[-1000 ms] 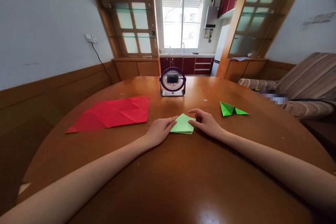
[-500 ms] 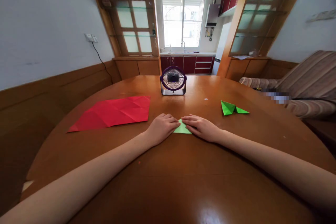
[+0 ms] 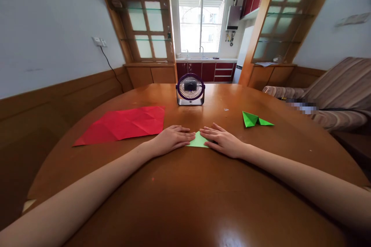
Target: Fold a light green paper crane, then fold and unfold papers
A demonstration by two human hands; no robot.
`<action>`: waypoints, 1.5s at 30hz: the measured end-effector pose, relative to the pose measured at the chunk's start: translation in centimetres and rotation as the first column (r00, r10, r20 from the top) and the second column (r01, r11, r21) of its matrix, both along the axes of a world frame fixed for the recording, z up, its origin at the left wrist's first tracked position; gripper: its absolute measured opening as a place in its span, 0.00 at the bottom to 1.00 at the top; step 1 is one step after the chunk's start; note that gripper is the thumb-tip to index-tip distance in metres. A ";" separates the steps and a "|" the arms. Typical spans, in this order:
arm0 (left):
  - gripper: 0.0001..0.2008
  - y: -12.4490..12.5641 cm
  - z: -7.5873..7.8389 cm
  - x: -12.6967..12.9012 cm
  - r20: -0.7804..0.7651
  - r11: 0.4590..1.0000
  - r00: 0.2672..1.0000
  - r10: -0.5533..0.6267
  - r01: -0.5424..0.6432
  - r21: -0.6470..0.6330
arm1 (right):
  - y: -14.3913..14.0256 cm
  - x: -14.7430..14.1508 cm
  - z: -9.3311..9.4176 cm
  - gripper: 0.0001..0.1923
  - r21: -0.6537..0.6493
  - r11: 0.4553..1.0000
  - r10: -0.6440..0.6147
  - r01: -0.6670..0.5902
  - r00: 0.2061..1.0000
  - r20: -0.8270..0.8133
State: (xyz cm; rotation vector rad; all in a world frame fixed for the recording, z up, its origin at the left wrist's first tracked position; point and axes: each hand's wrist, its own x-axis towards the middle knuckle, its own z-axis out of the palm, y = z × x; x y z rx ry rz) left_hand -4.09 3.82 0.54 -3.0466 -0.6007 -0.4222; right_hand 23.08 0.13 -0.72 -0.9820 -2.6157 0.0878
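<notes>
A light green piece of folded paper (image 3: 198,139) lies flat on the brown table (image 3: 185,197), its visible part like a triangle with the tip pointing away from me. My left hand (image 3: 171,139) rests over its left side, fingers stretched out flat. From the other side, my right hand (image 3: 223,141) lies on the right part, fingers extended and slightly spread. Both hands cover the paper's outer corners. To the left is a large creased sheet of red paper (image 3: 124,124). A brighter green folded paper piece (image 3: 255,119) stands to the right.
A small purple-rimmed fan (image 3: 190,88) stands at the table's far side, straight ahead. A small whitish scrap (image 3: 226,109) lies right of it. Beyond the table's right edge is a striped armchair (image 3: 339,92). A black cable (image 3: 109,63) hangs from the left wall socket.
My left hand has slid left and flattened, its fingers now straighter, so more of the light green paper shows. My right hand's fingers have spread a little. The view has shifted slightly.
</notes>
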 end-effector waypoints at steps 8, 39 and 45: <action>0.18 -0.1 0.5 0.0 0.051 0.988 0.999 0.005 0.003 -0.155 | -0.2 0.2 0.1 0.19 0.150 0.985 0.084 -0.080 0.996 -0.017; 0.20 1.1 1.3 3.4 0.069 0.918 0.998 -0.006 0.033 -0.395 | -1.1 0.8 0.7 0.06 0.220 0.951 0.252 -0.215 0.956 -0.153; 0.16 -0.8 1.3 0.8 0.122 0.964 0.992 -0.005 0.038 -0.263 | -1.0 0.9 0.6 0.08 0.188 0.965 0.216 -0.184 0.961 -0.170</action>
